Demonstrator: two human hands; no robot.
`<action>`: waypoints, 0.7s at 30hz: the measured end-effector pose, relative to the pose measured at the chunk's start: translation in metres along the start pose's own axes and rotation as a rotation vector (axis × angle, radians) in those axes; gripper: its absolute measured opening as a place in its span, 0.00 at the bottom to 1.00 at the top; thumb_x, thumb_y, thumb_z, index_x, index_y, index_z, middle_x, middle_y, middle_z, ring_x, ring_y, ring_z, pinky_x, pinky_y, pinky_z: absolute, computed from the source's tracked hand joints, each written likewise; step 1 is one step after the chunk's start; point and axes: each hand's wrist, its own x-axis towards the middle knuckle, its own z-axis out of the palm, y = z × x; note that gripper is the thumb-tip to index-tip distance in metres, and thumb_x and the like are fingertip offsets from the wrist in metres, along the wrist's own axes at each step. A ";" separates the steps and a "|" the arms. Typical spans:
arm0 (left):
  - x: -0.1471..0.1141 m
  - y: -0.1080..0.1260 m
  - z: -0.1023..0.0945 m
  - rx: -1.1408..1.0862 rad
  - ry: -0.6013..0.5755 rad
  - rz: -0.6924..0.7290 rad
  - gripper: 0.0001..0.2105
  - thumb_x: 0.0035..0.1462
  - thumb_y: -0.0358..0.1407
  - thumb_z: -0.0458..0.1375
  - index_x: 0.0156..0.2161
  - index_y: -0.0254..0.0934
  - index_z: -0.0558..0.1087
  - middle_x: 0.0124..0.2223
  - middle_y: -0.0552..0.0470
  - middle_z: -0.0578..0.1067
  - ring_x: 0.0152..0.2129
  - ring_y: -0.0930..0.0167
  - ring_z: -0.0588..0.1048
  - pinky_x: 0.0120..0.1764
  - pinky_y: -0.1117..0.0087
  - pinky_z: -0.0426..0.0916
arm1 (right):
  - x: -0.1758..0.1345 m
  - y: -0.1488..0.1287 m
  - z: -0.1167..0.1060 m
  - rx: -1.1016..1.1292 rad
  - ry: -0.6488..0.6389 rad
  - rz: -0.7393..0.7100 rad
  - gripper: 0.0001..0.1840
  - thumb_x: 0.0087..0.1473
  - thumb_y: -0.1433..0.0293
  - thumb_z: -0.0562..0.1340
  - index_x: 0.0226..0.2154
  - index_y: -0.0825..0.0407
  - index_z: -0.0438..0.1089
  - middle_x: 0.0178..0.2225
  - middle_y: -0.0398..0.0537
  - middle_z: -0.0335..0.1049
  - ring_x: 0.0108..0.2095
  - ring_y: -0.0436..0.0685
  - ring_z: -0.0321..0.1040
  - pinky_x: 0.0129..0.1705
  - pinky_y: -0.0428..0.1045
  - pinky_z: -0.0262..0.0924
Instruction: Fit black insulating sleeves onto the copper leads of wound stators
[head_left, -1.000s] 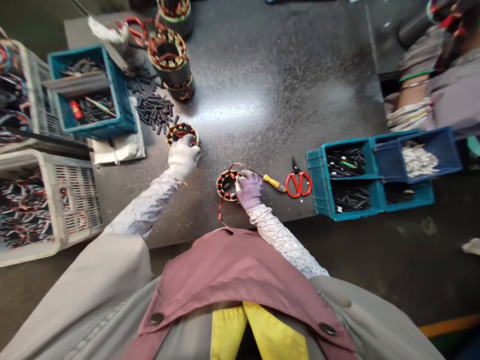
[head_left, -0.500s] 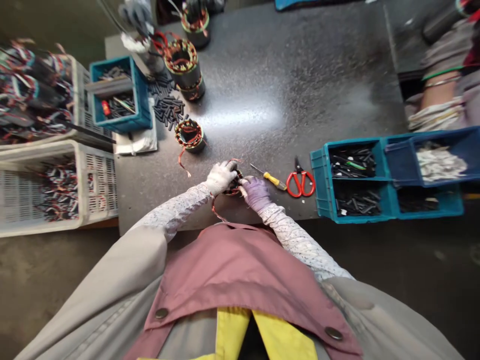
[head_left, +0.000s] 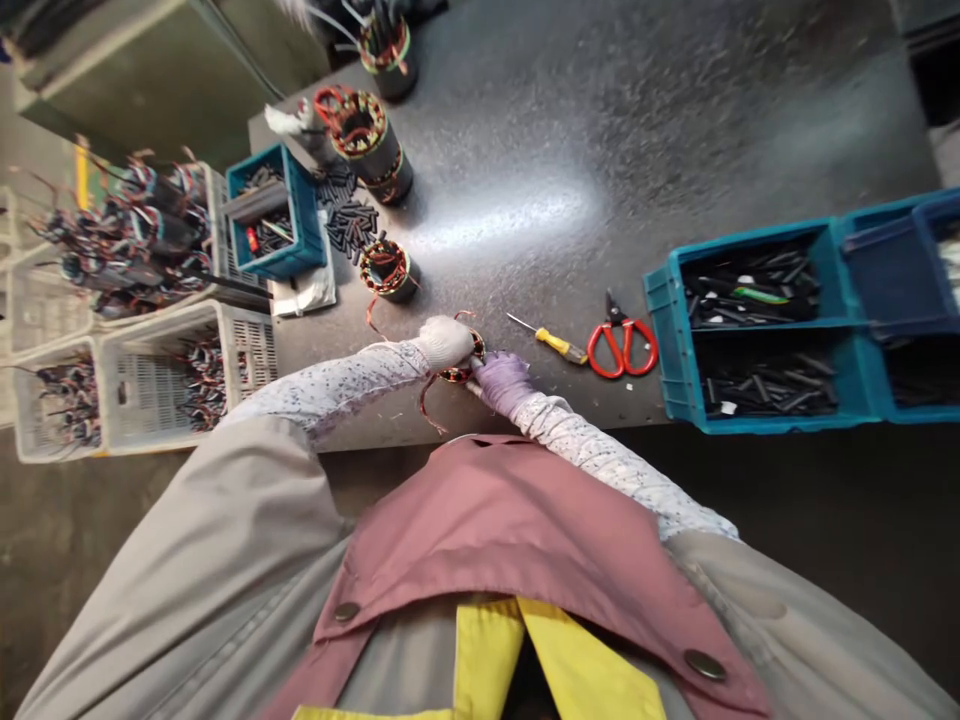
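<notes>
My left hand (head_left: 445,343), in a white glove, curls over the top of a wound motor stator (head_left: 455,376) close to the table's near edge. Its fingertips are mostly hidden behind the back of the hand. From the right, my right hand (head_left: 504,383), in a purple glove, closes on the stator's rim with bent fingers. Any small wire or part between those fingers is too small to make out. A twisted copper-coloured lead (head_left: 425,405) hangs from the stator's left side. Right of my hands lie a yellow-handled screwdriver (head_left: 559,344) and red-handled scissors (head_left: 622,346).
Another stator (head_left: 388,270) stands left, with stacked stators (head_left: 364,135) behind it. Black tube pieces (head_left: 352,228) lie beside a small blue bin (head_left: 296,245). White crates (head_left: 161,385) of wired parts stand left; a blue divided bin (head_left: 667,370) sits right.
The camera view has shifted, showing more of the left crates. My left hand has turned further over the stator. A co-worker's arm at right and a gloved hand at upper left are out of sight.
</notes>
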 end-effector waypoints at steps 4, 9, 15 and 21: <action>-0.022 -0.010 -0.006 -0.116 -0.046 0.097 0.13 0.51 0.42 0.61 0.35 0.35 0.80 0.32 0.50 0.79 0.33 0.68 0.77 0.37 0.72 0.68 | 0.004 -0.003 -0.003 0.047 -0.043 0.058 0.23 0.66 0.67 0.46 0.55 0.58 0.68 0.51 0.68 0.69 0.51 0.65 0.67 0.47 0.56 0.59; -0.052 -0.028 0.007 0.173 0.009 0.161 0.22 0.53 0.46 0.61 0.52 0.38 0.74 0.47 0.44 0.77 0.40 0.63 0.77 0.39 0.69 0.68 | 0.002 -0.003 -0.007 0.045 -0.025 0.033 0.24 0.66 0.66 0.47 0.59 0.53 0.65 0.51 0.64 0.69 0.51 0.65 0.68 0.47 0.56 0.61; -0.021 -0.024 0.010 0.280 -0.138 0.224 0.10 0.52 0.40 0.61 0.39 0.42 0.80 0.38 0.46 0.79 0.39 0.63 0.77 0.40 0.69 0.67 | 0.000 -0.004 -0.005 0.019 -0.034 0.062 0.24 0.67 0.68 0.46 0.59 0.53 0.65 0.51 0.63 0.69 0.51 0.65 0.68 0.47 0.56 0.62; -0.019 -0.008 0.011 0.128 -0.091 0.231 0.14 0.52 0.39 0.57 0.20 0.37 0.77 0.17 0.52 0.68 0.22 0.70 0.72 0.28 0.76 0.66 | 0.009 -0.003 0.009 0.106 -0.024 0.089 0.25 0.66 0.71 0.46 0.61 0.51 0.63 0.49 0.62 0.72 0.48 0.64 0.71 0.46 0.55 0.64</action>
